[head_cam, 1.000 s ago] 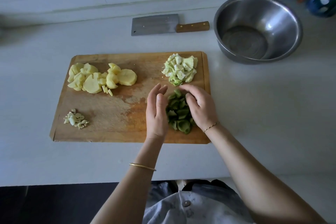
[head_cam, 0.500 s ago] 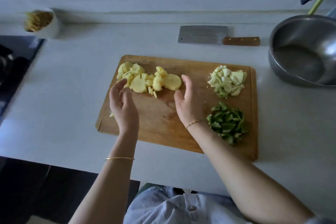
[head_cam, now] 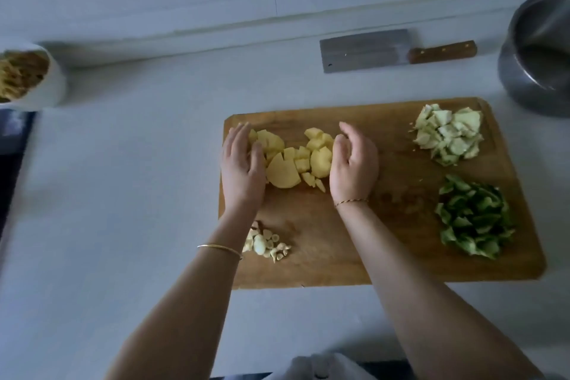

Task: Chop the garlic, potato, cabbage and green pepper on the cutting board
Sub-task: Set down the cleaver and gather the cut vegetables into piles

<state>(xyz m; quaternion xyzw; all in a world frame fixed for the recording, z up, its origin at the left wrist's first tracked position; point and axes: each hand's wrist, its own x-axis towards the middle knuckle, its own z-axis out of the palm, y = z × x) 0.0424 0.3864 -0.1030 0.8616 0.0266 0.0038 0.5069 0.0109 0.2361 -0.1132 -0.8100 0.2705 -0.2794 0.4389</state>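
Cupping the potato pieces (head_cam: 285,168) on the cutting board (head_cam: 370,241) between left hand (head_cam: 242,165) and right hand (head_cam: 354,165), fingers relaxed, grasping nothing.

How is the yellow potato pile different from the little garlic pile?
The yellow potato chunks are big; the pale chopped garlic bits are tiny. The potato pile has the left hand and right hand pressed against its sides; no hand is on the garlic. Both lie cut up on the wooden cutting board.
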